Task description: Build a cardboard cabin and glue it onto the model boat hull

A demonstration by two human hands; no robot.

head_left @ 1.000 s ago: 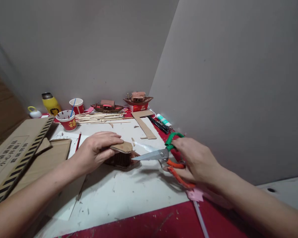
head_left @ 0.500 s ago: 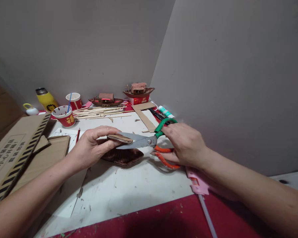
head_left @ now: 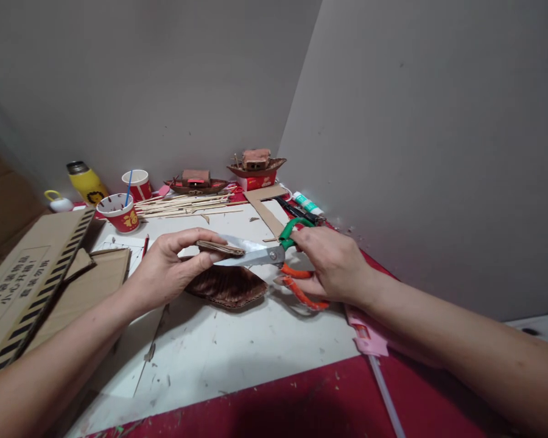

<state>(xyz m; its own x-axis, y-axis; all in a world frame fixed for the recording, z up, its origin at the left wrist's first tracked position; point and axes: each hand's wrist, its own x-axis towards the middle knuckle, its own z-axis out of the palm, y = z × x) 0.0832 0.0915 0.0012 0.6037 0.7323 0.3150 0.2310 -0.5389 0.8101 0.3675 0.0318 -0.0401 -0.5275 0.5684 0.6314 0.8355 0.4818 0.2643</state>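
Observation:
Pinched between the thumb and fingers of my left hand [head_left: 176,261] is a small layered piece of cardboard [head_left: 221,248]. My right hand [head_left: 331,261] grips a pair of scissors [head_left: 274,255] by its green and orange handles. The blades are parted, with the cardboard piece between them. Below, on the white board, lies a brown-painted cardboard boat hull [head_left: 231,289]; my left hand hides its left end.
Cardboard sheets [head_left: 31,274] lie at the left. Farther back are a paper cup [head_left: 121,219], a yellow bottle [head_left: 86,185], thin wooden sticks [head_left: 187,205] and two model boats [head_left: 256,164]. A pink glue gun [head_left: 369,340] lies beneath my right forearm.
The scissors and my right hand have shifted slightly left, and the blades have tilted a little. My left hand still holds the cardboard piece in nearly the same place.

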